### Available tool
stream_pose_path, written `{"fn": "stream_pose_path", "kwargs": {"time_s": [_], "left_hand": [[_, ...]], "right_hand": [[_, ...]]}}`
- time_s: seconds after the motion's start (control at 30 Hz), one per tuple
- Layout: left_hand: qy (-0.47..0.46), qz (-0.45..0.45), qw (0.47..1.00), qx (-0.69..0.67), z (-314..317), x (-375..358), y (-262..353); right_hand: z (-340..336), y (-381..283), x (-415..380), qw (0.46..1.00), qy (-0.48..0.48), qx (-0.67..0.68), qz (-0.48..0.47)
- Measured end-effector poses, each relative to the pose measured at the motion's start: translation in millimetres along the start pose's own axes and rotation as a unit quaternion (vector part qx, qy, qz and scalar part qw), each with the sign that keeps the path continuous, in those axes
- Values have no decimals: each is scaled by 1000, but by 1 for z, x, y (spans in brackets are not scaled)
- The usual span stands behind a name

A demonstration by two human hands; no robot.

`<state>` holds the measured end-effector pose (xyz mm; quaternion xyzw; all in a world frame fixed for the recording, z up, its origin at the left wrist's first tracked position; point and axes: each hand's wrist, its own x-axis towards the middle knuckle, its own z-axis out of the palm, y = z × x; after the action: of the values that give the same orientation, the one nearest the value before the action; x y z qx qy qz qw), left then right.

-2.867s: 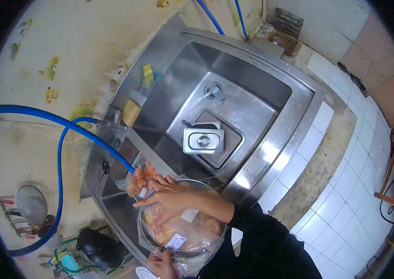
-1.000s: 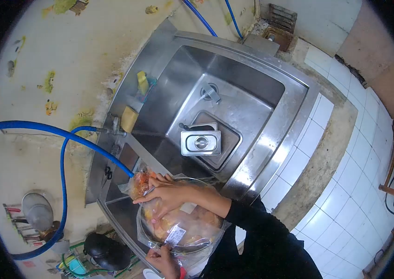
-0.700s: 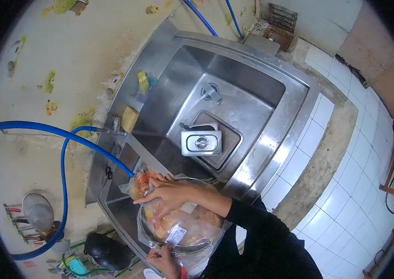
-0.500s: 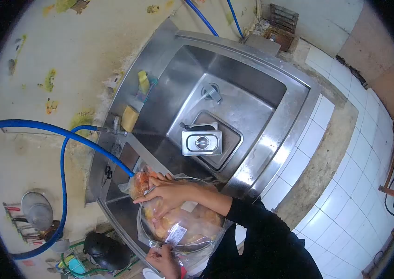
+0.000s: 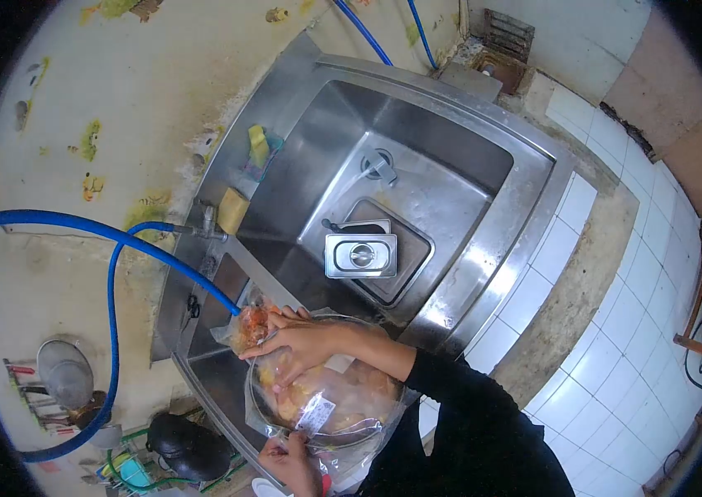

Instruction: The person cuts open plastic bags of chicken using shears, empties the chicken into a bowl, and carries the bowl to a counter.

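Note:
A large clear plastic bag [image 5: 376,418] of yellowish-pink pieces, which look like raw chicken, lies over the near sink basin. It carries a white printed label [image 5: 315,413]. My right hand [image 5: 297,348] reaches across the top of the bag, fingers curled on the plastic by its reddish end. With the fingertips of my left hand [image 5: 291,464], I pinch the bag's lower edge just under the label. A blue hose [image 5: 177,263] runs down to the reddish end of the bag; whether it goes inside is hidden. A curved rim shows around the bag's contents.
In the larger steel sink basin [image 5: 438,178] sits a small lidded metal container [image 5: 361,255] on a rectangular metal piece. Sponges [image 5: 232,210] lie on the ledge near the tap [image 5: 208,224]. Pans and utensils [image 5: 66,374] are at the lower left. White tiles [image 5: 616,364] extend to the right.
Almost nothing differs. The view has shifted very slightly, and both hands keep their hold on the bag.

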<state>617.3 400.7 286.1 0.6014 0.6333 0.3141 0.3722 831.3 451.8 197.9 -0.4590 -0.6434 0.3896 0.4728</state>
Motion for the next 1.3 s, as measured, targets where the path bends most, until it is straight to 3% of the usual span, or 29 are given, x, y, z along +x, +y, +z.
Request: {"fn": "stream_pose_path", "kwargs": {"time_s": [0.37,0.47,0.67,0.73,0.87,0.93,0.97,1.07,1.13,1.3], "left_hand": [[25,-4,1000,19,11,-8,17],[20,-14,999,20,10,-9,19],[22,-4,1000,-13,13,-8,22],[-67,50,985,151,16,-20,54],[-58,44,988,134,16,-17,45],[7,-79,997,-18,17,-15,30],[8,-80,997,-19,16,-13,24],[30,-49,998,-14,12,-11,23],[-83,61,982,156,9,-17,45],[-73,88,981,156,7,-15,37]], "right_hand": [[2,4,1,1000,-16,13,18],[12,12,3,998,67,-12,-14],[-1,8,4,999,-9,48,1],[-5,1,2,999,-26,41,7],[4,8,5,999,29,5,-38],[1,5,3,1000,7,23,-11],[1,4,2,1000,6,22,-12],[1,2,2,1000,-3,13,13],[3,2,3,1000,9,6,13],[6,5,5,1000,6,2,-3]]}}
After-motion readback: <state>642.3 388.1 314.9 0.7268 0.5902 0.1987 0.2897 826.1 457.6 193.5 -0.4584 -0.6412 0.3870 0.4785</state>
